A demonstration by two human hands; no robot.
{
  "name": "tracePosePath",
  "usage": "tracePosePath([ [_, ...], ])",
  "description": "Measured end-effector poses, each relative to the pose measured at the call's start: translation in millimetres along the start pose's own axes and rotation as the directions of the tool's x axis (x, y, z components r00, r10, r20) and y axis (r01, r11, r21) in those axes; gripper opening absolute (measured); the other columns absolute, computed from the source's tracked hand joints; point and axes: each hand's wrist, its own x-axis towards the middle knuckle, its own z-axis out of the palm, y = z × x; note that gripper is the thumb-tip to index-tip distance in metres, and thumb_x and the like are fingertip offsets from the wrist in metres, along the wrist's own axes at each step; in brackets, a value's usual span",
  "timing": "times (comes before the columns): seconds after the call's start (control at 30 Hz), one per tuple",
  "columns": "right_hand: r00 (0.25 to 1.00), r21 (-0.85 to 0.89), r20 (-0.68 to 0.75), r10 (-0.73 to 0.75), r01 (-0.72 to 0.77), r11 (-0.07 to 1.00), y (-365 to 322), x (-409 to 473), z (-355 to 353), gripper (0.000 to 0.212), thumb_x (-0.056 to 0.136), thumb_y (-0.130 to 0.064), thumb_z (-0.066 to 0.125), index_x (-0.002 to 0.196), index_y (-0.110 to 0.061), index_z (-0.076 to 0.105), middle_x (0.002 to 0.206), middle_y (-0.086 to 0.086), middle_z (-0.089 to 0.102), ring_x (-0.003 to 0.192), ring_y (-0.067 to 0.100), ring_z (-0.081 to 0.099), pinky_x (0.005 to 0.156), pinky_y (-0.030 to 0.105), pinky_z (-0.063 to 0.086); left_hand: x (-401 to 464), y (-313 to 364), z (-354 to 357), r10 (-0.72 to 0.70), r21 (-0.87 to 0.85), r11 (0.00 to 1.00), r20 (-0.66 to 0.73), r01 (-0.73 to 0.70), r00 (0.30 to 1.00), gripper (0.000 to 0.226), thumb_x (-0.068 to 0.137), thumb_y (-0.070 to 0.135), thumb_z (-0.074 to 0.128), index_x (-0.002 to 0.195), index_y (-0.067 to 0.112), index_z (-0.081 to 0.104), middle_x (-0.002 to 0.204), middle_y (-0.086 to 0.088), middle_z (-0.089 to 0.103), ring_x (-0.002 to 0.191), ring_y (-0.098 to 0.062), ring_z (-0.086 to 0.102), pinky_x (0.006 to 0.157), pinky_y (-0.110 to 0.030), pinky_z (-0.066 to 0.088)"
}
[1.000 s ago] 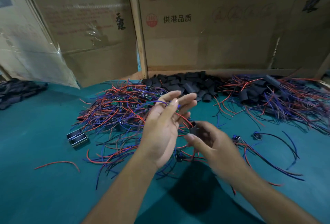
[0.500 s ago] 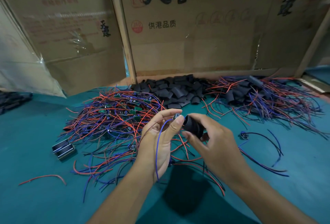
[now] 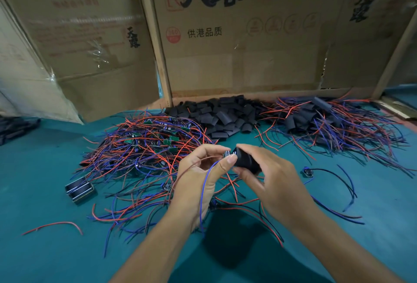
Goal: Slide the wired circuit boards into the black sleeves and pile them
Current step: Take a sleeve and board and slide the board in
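Pinched between the thumb and fingers of the left hand (image 3: 198,176) is a small wired circuit board (image 3: 227,153), its blue and red leads trailing down over the wrist, while a black sleeve (image 3: 246,160) is gripped by the curled fingers of the right hand (image 3: 274,181), its open mouth set right against the board; how far the board is inside cannot be told. Behind the bench, cardboard boxes (image 3: 248,34) are stood upright, printed in large black characters "天露", with a red "温氏" stamp and the smaller line "供港品质" beside a red round mark. A teal table (image 3: 45,192) is spread below. On it, at centre left, a big tangle of bare wired boards (image 3: 144,147) is heaped; by the far right, a pile of sleeved boards (image 3: 327,124) is laid; between them, against the boxes, loose empty sleeves (image 3: 216,115) are stacked. Near the left edge a small metal block (image 3: 79,189) is seen.
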Motion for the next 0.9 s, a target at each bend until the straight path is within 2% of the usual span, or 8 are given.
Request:
tracePosePath([
  [0.1,1.000,-0.007,0.023,0.003,-0.003,1.000,-1.1,1.1,-1.8,0.038,0.088,-0.022,0.070,0.123,-0.008,0.063,0.112,0.001,0.068,0.101,0.017,0.064,0.088,0.023,0.045,-1.5,-0.6,0.4,0.004,-0.003,1.000,0.058,-0.004,0.998,0.023,0.070,0.030,0.083,0.089,0.019,0.077,0.081,0.000,0.073,0.075,-0.011,0.063,0.076,-0.022,0.051],
  [0.23,0.999,-0.019,0.046,0.026,-0.025,1.000,-2.5,3.9,-7.6,0.049,0.088,-0.038,0.057,0.126,-0.008,0.062,0.116,0.003,0.068,0.107,0.020,0.063,0.092,0.025,0.043,0.0,-0.4,-2.9,0.056,0.054,0.997,0.089,-0.061,0.994,0.019,0.083,0.027,0.072,0.100,0.017,0.075,0.082,0.001,0.071,0.071,-0.012,0.062,0.071,-0.024,0.052],
  [0.33,0.998,-0.039,0.067,0.018,-0.015,0.999,-1.5,3.3,-9.2,0.050,0.088,-0.037,0.056,0.126,-0.006,0.061,0.115,0.006,0.068,0.107,0.024,0.063,0.091,0.028,0.043,1.2,-1.5,-3.7,0.083,0.048,0.995,0.073,-0.087,0.994,0.013,0.084,0.022,0.072,0.093,0.014,0.068,0.079,0.001,0.066,0.068,-0.014,0.059,0.068,-0.024,0.051],
  [0.5,0.996,-0.064,0.088,0.016,-0.010,0.998,3.2,2.3,-4.1,0.043,0.090,-0.024,0.068,0.128,-0.008,0.060,0.117,0.004,0.067,0.108,0.022,0.062,0.091,0.027,0.043,0.9,-2.1,-4.5,0.108,0.099,0.988,0.078,-0.116,0.991,0.006,0.085,0.021,0.072,0.085,0.015,0.070,0.075,0.000,0.065,0.067,-0.013,0.057,0.068,-0.021,0.049],
  [0.67,0.997,-0.002,0.070,0.007,-0.007,1.000,3.7,2.2,-3.1,0.040,0.091,-0.029,0.065,0.127,-0.010,0.061,0.115,0.000,0.068,0.104,0.015,0.063,0.089,0.024,0.045,0.1,-1.2,-3.6,0.154,0.138,0.978,0.039,-0.158,0.987,0.001,0.086,0.017,0.073,0.086,0.016,0.072,0.077,0.003,0.070,0.070,-0.008,0.062,0.069,-0.021,0.052],
  [0.9,0.998,0.013,0.070,-0.008,0.008,1.000,4.4,1.9,-1.3,0.036,0.092,-0.028,0.064,0.124,-0.010,0.062,0.110,-0.003,0.069,0.099,0.011,0.063,0.086,0.021,0.045,1.0,-2.4,-5.2,0.105,0.192,0.975,0.067,-0.116,0.992,0.006,0.085,0.021,0.073,0.087,0.016,0.074,0.082,0.000,0.072,0.079,-0.010,0.065,0.077,-0.025,0.051],
])
